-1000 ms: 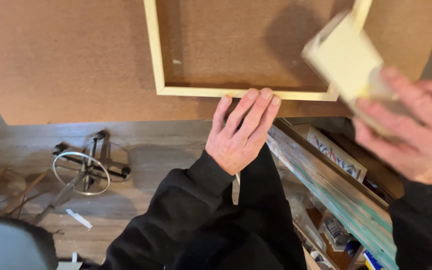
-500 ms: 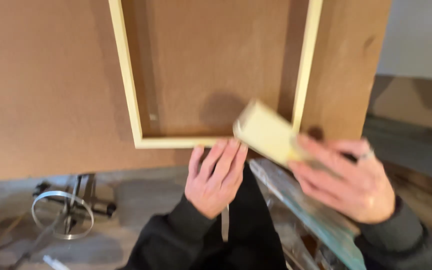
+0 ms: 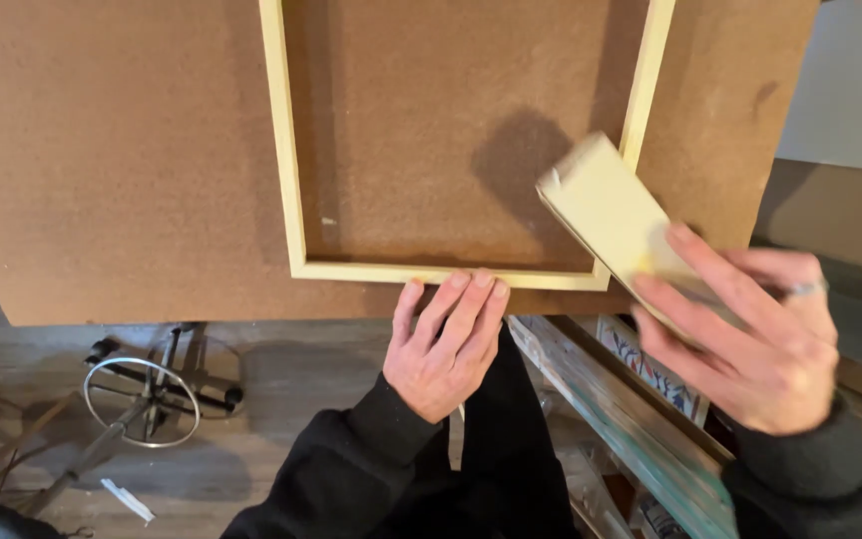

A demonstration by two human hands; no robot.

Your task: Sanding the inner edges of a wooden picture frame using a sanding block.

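Observation:
A pale yellow wooden frame (image 3: 281, 150) lies on a brown fibreboard panel (image 3: 112, 160). My left hand (image 3: 446, 344) lies flat, fingers together, its fingertips pressing the frame's near rail and the panel's near edge. My right hand (image 3: 750, 334) grips a pale rectangular block (image 3: 606, 215) and holds it tilted just above the frame's near right corner. The block throws a dark shadow on the board inside the frame. Both arms wear black sleeves.
Below the panel is a wooden floor with a round metal stool base (image 3: 142, 399) at the left and a small white scrap (image 3: 127, 499). Stacked framed pieces and boards (image 3: 631, 399) lean at the lower right.
The view has shifted, so the frame sits lower and nearer the centre. My right hand has brought the block down and left toward the frame's near right corner. My left hand stays on the near rail.

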